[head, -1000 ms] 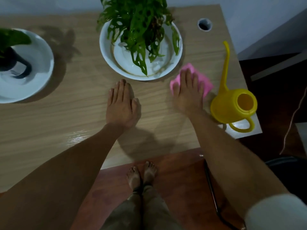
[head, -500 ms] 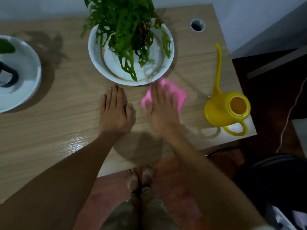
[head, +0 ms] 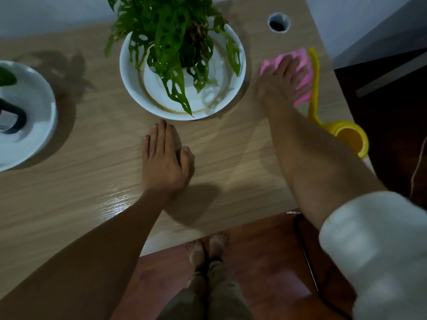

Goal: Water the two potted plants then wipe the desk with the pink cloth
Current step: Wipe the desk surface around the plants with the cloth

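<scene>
My right hand (head: 280, 85) presses flat on the pink cloth (head: 302, 65) on the wooden desk (head: 92, 172), to the right of the leafy green plant (head: 175, 35) in its white dish (head: 221, 105). The cloth lies against the spout of the yellow watering can (head: 346, 132), partly hidden by my forearm. My left hand (head: 165, 158) rests palm down on the desk in front of the plant dish, holding nothing. A second plant in a dark pot sits in a white dish (head: 39, 125) at the left edge, mostly cut off.
A round cable hole (head: 278, 22) sits at the desk's back right corner. The desk's right edge runs just beyond the watering can. Below the front edge I see reddish floor, my feet (head: 205, 248) and a dark cable (head: 307, 257).
My right hand has slid the pink cloth from in front of the plant dish to the right and back, up against the watering can's spout. My left hand has stayed in place.
</scene>
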A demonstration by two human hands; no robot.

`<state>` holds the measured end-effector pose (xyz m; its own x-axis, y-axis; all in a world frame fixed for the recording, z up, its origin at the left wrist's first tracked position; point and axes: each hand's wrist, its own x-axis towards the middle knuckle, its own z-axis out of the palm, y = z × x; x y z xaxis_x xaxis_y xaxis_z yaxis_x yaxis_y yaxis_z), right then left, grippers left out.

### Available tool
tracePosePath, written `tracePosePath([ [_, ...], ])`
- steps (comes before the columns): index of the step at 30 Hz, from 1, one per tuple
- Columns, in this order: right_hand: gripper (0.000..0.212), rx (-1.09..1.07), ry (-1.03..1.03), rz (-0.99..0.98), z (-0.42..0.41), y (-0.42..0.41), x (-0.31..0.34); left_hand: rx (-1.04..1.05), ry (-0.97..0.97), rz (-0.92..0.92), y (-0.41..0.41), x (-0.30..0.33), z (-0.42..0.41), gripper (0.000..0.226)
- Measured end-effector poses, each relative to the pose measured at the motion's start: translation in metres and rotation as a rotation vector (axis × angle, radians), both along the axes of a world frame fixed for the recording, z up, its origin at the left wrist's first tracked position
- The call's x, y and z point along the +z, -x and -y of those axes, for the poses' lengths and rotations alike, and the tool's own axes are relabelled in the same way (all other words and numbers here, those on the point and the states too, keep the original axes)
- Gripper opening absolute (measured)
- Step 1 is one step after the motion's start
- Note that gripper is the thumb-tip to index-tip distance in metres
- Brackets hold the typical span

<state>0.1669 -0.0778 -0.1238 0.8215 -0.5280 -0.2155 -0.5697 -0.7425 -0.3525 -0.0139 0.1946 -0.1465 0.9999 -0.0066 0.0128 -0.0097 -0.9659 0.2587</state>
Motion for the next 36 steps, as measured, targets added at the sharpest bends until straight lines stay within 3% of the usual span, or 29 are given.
tracePosePath([
  [3,0.067,-0.128,0.013,-0.043,-0.02,0.025,0.004,0.007,0.027,0.007,0.002,0.001,0.001,0.069],
  [10,0.064,-0.045,0.088,-0.092,-0.055,0.097,0.01,0.017,0.05,0.014,-0.001,-0.002,0.001,0.068],
  [17,0.065,0.386,0.199,0.002,-0.066,0.181,-0.005,0.014,0.084,0.032,-0.003,-0.009,-0.001,0.067],
  [21,0.061,0.797,0.297,0.09,-0.028,0.244,-0.014,-0.036,0.121,-0.014,-0.001,0.001,-0.003,0.069],
  [23,0.06,0.892,0.323,0.084,-0.005,0.265,-0.014,-0.066,0.144,-0.028,0.005,0.009,-0.005,0.07],
  [25,0.061,0.801,0.314,0.039,-0.002,0.272,-0.012,-0.087,0.144,-0.023,0.02,0.02,-0.01,0.07],
  [28,0.065,0.435,0.265,-0.006,-0.047,0.252,-0.003,-0.102,0.111,-0.032,0.05,0.029,-0.023,0.068],
  [30,0.066,0.409,0.231,0.007,-0.086,0.243,0.001,-0.087,0.089,-0.038,0.068,0.03,-0.037,0.068],
  [33,0.064,0.821,0.243,0.067,-0.115,0.268,-0.001,-0.011,0.084,-0.062,0.09,0.032,-0.059,0.07],
  [36,0.061,1.212,0.276,0.096,-0.083,0.305,-0.005,0.041,0.095,-0.086,0.112,0.036,-0.077,0.07],
])
